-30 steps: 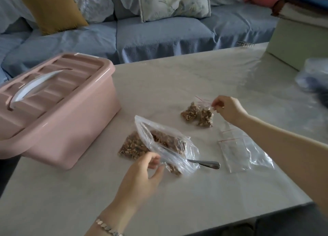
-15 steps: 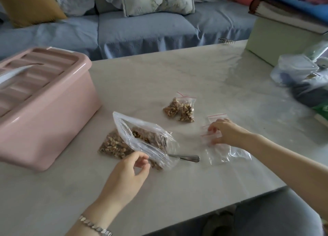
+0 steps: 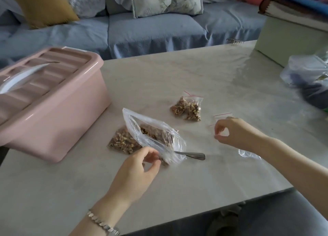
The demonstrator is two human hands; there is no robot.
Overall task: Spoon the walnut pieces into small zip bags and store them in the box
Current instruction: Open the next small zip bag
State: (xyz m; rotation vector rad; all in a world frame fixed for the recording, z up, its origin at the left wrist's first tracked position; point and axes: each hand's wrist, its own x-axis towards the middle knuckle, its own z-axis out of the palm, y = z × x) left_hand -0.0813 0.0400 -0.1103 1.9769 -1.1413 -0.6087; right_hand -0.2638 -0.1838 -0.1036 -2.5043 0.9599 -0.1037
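Step, we judge: fetching from empty bags [image 3: 222,116]. Left hand [image 3: 140,166] pinches walnut bag [image 3: 156,134]; right hand [image 3: 234,134] curls over them, hold unclear. Next: open one.

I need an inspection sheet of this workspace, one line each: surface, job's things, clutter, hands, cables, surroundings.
Surface: pale glossy table.
Job's things: pink box, lid on; big bag of walnuts, open, with the spoon in it, handle sticking out; filled bags lying beyond it; empty bags under the right hand.
Clutter: green box and plastic bag at the table's right side.
Hands: left hand pinches the big bag's edge; right hand curled over the empty bags, grip unclear.
Cables: nothing seen.
Surroundings: blue sofa with cushions behind the table.
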